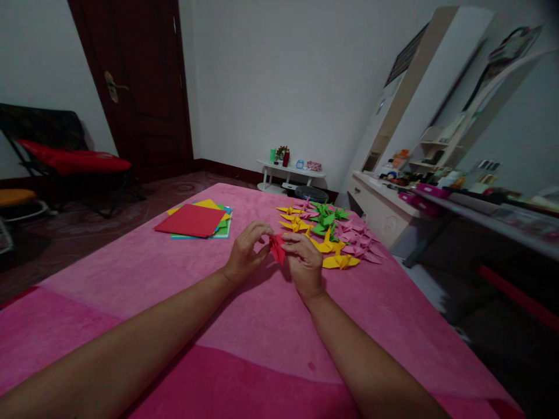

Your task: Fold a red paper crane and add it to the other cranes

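Note:
A small folded piece of red paper (pixel 276 249) is pinched between both hands above the pink-covered table (pixel 244 343). My left hand (pixel 248 251) grips its left side with thumb and fingers closed. On the other side, my right hand (pixel 304 263) holds the paper with its fingertips. Just right of my right hand lie yellow paper cranes (pixel 340 262). Behind them are green paper cranes (pixel 325 216) and pink paper cranes (pixel 356 237). Parts of the red paper are hidden by my fingers.
A stack of coloured sheets with a red sheet (pixel 191 220) on top lies to the left on the table. Beyond stand a small white shelf (pixel 290 169), a dark door (pixel 135 87), and a dresser (pixel 379 201) at the right. A chair with red cloth (pixel 76 158) is at the left.

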The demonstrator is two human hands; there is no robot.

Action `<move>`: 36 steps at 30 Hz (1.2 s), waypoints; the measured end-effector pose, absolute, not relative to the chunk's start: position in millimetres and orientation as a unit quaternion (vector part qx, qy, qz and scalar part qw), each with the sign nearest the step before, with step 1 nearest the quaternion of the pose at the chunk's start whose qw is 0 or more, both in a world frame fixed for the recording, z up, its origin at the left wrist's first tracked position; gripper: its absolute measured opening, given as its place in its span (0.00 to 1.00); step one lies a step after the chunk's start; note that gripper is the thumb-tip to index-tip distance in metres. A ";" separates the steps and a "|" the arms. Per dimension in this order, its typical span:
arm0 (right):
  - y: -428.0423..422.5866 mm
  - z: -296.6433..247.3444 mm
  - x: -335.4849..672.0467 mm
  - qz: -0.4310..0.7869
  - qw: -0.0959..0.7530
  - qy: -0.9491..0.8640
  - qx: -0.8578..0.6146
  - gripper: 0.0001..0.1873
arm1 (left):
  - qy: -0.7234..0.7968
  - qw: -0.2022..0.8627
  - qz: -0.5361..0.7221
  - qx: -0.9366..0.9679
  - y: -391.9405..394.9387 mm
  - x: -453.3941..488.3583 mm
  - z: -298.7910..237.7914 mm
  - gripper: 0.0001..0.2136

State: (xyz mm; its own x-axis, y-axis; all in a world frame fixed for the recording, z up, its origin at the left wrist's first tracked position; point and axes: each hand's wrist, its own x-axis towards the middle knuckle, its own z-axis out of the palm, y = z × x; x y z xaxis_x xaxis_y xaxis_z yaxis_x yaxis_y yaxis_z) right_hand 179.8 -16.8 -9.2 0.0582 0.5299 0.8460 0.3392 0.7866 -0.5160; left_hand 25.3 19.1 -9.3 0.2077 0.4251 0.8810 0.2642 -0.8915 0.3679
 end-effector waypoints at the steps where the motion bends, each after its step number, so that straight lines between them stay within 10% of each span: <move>1: -16.8 -9.2 179.9 0.071 0.653 -0.683 -0.318 0.10 | 0.222 0.068 0.589 0.774 19.0 25.2 -9.1 0.10; 8: -16.1 -9.6 180.2 0.069 0.632 -0.692 -0.343 0.08 | 0.217 0.107 0.565 0.789 22.5 23.9 -11.9 0.05; 16: -15.3 -14.1 176.9 0.304 0.584 -0.600 -0.455 0.08 | 0.306 0.469 0.473 0.680 21.7 32.1 -20.9 0.14; 36: -11.6 -18.0 178.0 0.384 0.568 -0.575 -0.447 0.15 | 0.268 0.527 0.362 0.721 22.7 32.4 -23.6 0.20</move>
